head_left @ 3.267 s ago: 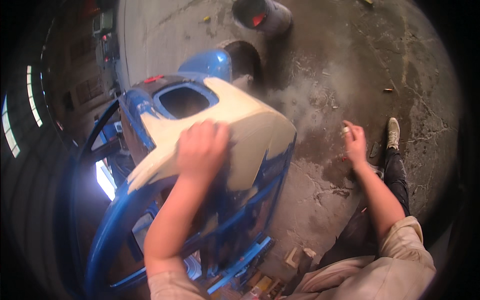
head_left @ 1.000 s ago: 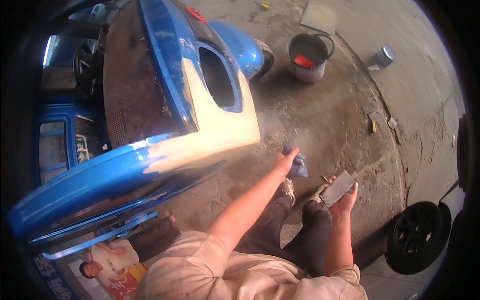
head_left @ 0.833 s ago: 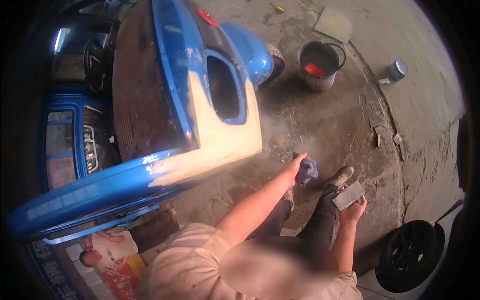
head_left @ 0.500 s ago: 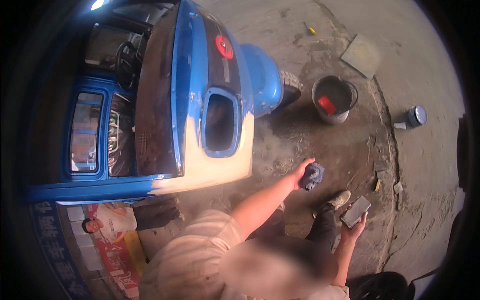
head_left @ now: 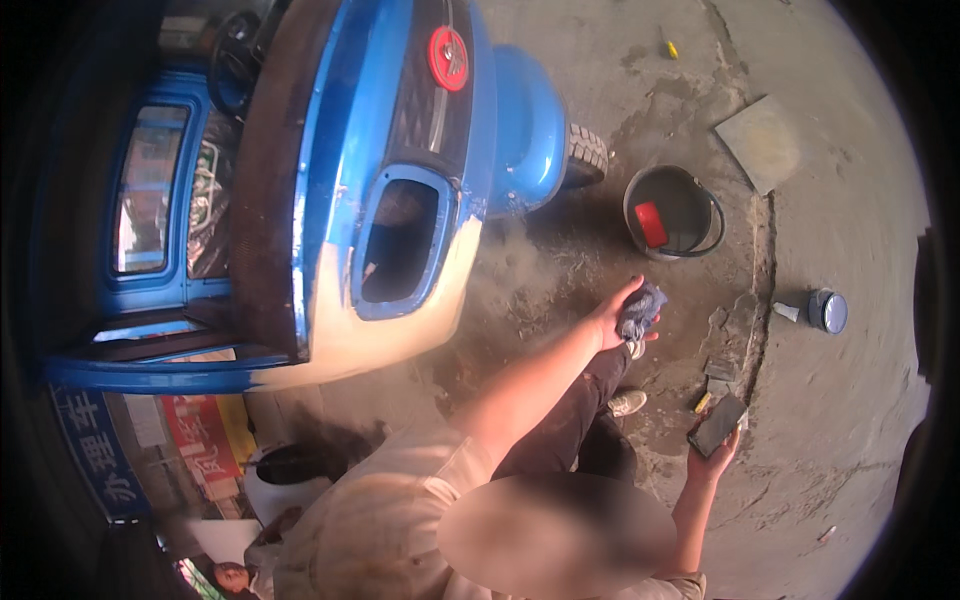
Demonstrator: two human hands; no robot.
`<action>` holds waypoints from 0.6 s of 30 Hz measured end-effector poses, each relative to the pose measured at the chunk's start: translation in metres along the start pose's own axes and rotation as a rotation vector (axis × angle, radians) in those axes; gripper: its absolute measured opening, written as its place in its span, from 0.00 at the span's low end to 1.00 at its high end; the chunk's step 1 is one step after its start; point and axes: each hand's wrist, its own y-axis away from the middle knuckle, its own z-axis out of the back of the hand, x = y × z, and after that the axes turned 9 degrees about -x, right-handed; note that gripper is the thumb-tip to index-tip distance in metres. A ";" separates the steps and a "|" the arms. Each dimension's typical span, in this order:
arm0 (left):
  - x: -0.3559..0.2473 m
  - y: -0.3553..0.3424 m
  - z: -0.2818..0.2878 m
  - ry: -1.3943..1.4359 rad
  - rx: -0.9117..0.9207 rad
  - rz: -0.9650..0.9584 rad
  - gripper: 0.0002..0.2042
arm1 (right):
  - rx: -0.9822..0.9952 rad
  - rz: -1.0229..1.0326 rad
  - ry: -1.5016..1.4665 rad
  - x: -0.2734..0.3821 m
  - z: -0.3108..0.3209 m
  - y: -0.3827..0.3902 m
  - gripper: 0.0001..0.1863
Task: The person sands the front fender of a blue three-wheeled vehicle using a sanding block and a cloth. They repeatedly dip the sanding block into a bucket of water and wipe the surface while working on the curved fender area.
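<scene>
My left hand (head_left: 608,322) is stretched forward with its fingers closed round a crumpled blue-grey cloth (head_left: 640,312). The cloth is just short of a dark bucket (head_left: 634,222). A red object (head_left: 651,225) shows inside the bucket, whose handle hangs over its right side. Lower on the right, my right hand (head_left: 712,460) grips a flat, dark grey rectangular block (head_left: 718,427) by its lower edge. Left of my arms stands a blue vehicle (head_left: 335,190) with a cream-coloured patch (head_left: 400,342) round an oblong opening (head_left: 402,240). Neither hand touches the vehicle.
A lidded can (head_left: 828,312) stands on the concrete floor to the right. Small grey pieces (head_left: 721,370) and a yellow-handled tool (head_left: 702,403) lie near my right hand. Farther off are a square board (head_left: 760,143) and another yellow-handled tool (head_left: 671,49). A person (head_left: 232,577) is at the lower left.
My view has shifted, and my legs have changed position. My left hand, with the cloth, is now closer to the bucket. My right hand still holds the block, now tilted differently.
</scene>
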 end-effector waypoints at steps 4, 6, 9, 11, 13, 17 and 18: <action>-0.023 -0.050 -0.019 -0.019 -0.051 -0.056 0.24 | -0.114 -0.045 -0.009 0.019 -0.045 -0.013 0.30; -0.039 -0.078 -0.027 -0.060 -0.079 -0.073 0.20 | -0.152 -0.055 0.020 0.026 -0.070 -0.019 0.31; -0.059 -0.126 -0.036 -0.156 -0.111 -0.128 0.20 | -0.094 -0.090 0.093 0.034 -0.111 -0.041 0.30; -0.075 -0.163 -0.039 -0.224 -0.149 -0.241 0.23 | -0.078 -0.029 0.212 0.033 -0.146 -0.072 0.30; -0.081 -0.198 -0.041 -0.268 -0.234 -0.386 0.24 | -0.104 0.009 0.279 0.028 -0.186 -0.114 0.30; -0.096 -0.249 -0.037 -0.729 -0.534 -0.428 0.37 | -0.081 0.112 0.595 0.007 -0.275 -0.215 0.25; -0.099 -0.261 -0.035 -0.772 -0.581 -0.473 0.38 | -0.063 0.160 0.728 -0.001 -0.295 -0.241 0.25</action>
